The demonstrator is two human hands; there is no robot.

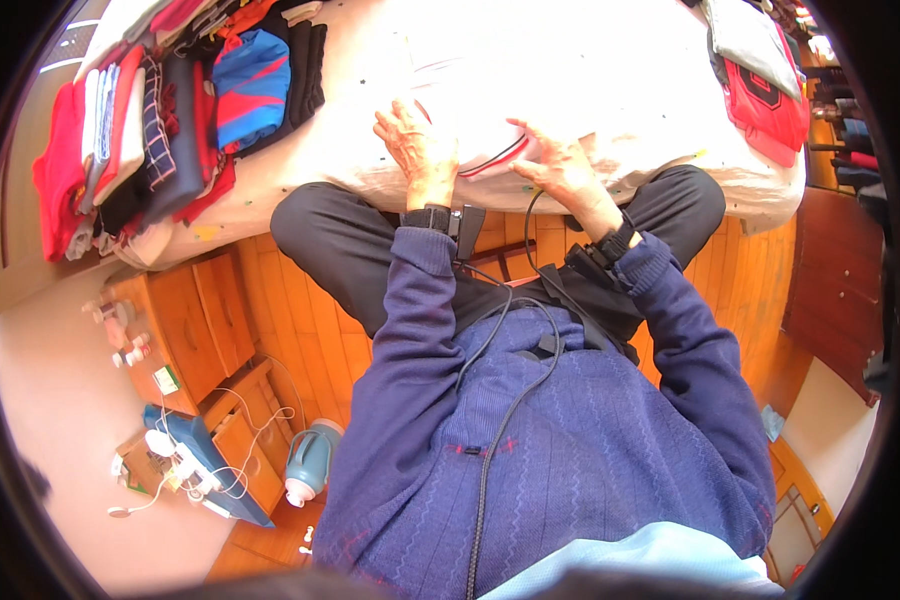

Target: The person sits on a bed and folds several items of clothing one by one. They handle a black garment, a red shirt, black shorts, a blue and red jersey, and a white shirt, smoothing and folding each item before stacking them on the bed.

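A white garment (489,159) with a red and dark striped edge lies on the bed before me. Strong light washes out most of its outline. My left hand (418,148) rests palm down at its left side, fingers extended, beside a short red and dark stripe. On the right, my right hand (559,166) has its thumb and fingers spread around the striped edge, and no cloth shows pinched between them. Each wrist wears a black strap with a device attached. The pale bed sheet (337,154) spreads under the garment.
Folded clothes (157,135) stand in a row at the left, a blue and red garment (253,90) among them. Red and grey clothes (766,105) are stacked at the right. A black cable (487,450) runs down my front. Below left are a wooden cabinet (184,330) and a thermos flask (309,465).
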